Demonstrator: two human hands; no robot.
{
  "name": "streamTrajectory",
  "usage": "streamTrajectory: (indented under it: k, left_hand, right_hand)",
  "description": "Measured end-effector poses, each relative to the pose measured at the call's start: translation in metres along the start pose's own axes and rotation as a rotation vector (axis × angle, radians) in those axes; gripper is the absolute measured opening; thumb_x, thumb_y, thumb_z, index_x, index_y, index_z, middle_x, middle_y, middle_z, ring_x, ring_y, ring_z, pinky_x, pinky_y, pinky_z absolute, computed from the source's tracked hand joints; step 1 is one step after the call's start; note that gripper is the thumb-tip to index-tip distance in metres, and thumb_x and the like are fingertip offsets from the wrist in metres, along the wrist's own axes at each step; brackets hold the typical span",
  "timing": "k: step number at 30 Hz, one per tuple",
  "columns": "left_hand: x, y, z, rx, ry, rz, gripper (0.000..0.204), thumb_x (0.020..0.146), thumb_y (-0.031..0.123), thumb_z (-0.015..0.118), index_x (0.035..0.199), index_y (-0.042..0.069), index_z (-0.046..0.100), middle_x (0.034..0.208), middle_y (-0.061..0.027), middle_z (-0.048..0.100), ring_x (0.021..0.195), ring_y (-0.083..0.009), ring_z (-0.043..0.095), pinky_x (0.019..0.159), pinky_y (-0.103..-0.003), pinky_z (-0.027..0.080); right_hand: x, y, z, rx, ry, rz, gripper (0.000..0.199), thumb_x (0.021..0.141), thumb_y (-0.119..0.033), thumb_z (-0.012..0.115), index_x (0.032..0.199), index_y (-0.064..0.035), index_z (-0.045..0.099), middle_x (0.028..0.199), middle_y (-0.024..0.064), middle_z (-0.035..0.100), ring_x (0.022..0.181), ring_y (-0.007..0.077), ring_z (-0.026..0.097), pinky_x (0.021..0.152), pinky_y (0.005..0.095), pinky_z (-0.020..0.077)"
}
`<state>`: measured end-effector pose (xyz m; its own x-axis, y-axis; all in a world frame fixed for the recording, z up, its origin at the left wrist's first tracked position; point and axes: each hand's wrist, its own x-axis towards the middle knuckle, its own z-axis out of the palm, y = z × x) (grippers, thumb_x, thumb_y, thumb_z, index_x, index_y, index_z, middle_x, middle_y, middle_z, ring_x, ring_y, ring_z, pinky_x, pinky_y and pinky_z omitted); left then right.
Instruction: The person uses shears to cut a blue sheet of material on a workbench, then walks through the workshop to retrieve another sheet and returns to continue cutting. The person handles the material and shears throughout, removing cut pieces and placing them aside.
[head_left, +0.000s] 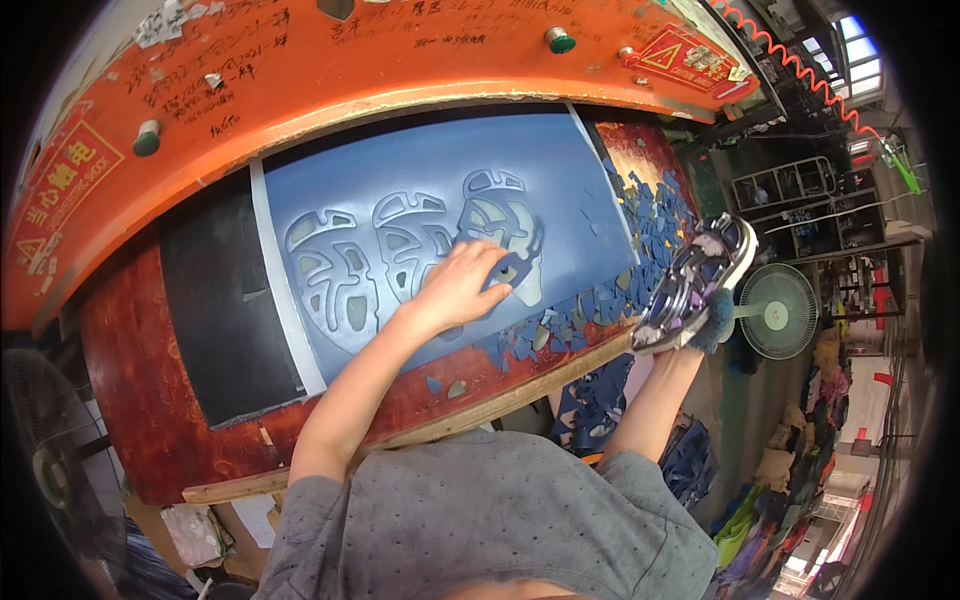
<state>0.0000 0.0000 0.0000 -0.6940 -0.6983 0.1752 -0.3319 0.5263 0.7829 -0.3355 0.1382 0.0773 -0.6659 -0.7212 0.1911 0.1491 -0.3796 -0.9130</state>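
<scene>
Blue sheet [580,190] lies at twelve o'clock, flat on the counter [120,330]. The left hand [460,288] pinches a cut piece [524,266], perhaps for lifting; the right hand [716,318] grips the die [690,285] at three o'clock, seemingly for clearance.

There are three shoe-shaped cut patterns [333,272], one openwork metal cutting die [690,287], two round green push-buttons [146,139] and one flat blue sheet [580,190].
</scene>
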Motion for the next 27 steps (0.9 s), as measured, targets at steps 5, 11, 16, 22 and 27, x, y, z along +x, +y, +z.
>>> streamTrajectory:
  k: [5,11,16,22,27]
  left_hand:
    - [0.095,0.006,-0.015,0.257,0.021,-0.040,0.044,0.082,0.038,0.060,0.115,0.010,0.059,0.129,-0.0142,0.048,0.120,-0.0311,0.044,0.093,-0.041,0.040]
    - [0.200,0.000,0.111,0.607,-0.015,0.064,0.063,0.085,0.052,0.048,0.132,0.010,0.046,0.143,-0.0157,0.034,0.134,-0.0297,0.028,0.107,-0.050,0.021]
    - [0.119,0.047,0.178,0.458,-0.364,0.777,0.044,0.083,0.043,0.051,0.113,0.011,0.062,0.130,-0.0138,0.050,0.130,-0.0324,0.034,0.103,-0.053,0.027]
    - [-0.023,0.059,0.104,-0.232,-0.771,0.700,0.015,0.083,0.024,0.056,0.082,0.011,0.063,0.077,-0.0071,0.063,0.073,-0.0270,0.062,0.058,-0.040,0.047]
    - [-0.150,0.012,0.014,-0.252,0.167,-0.112,0.012,0.081,0.006,0.061,0.091,0.007,0.067,0.082,-0.0076,0.066,0.075,-0.0232,0.063,0.065,-0.034,0.048]
  right_hand:
    - [-0.040,0.036,-0.009,0.386,-0.016,0.116,0.060,0.071,-0.007,0.064,0.127,-0.0003,0.042,0.103,0.0154,0.057,0.082,0.0229,0.063,0.067,0.0312,0.0574]
    - [-0.067,0.044,-0.021,0.077,0.278,0.146,0.052,0.072,-0.004,0.057,0.122,0.0057,0.045,0.106,0.0184,0.057,0.088,0.0296,0.063,0.072,0.0372,0.0578]
    - [-0.071,0.036,-0.023,0.209,0.109,0.153,0.065,0.075,-0.025,0.066,0.131,-0.0022,0.041,0.123,0.0194,0.051,0.103,0.0340,0.057,0.087,0.0489,0.0507]
    - [0.048,0.022,0.054,-0.555,0.054,-0.029,0.073,0.073,-0.026,0.070,0.135,-0.0048,0.039,0.119,0.0137,0.053,0.099,0.0246,0.058,0.083,0.0331,0.0498]
    - [0.067,0.071,0.119,-0.914,-0.188,0.108,0.082,0.066,-0.038,0.072,0.133,-0.0003,0.042,0.119,0.0207,0.055,0.106,0.0269,0.057,0.089,0.0361,0.0461]
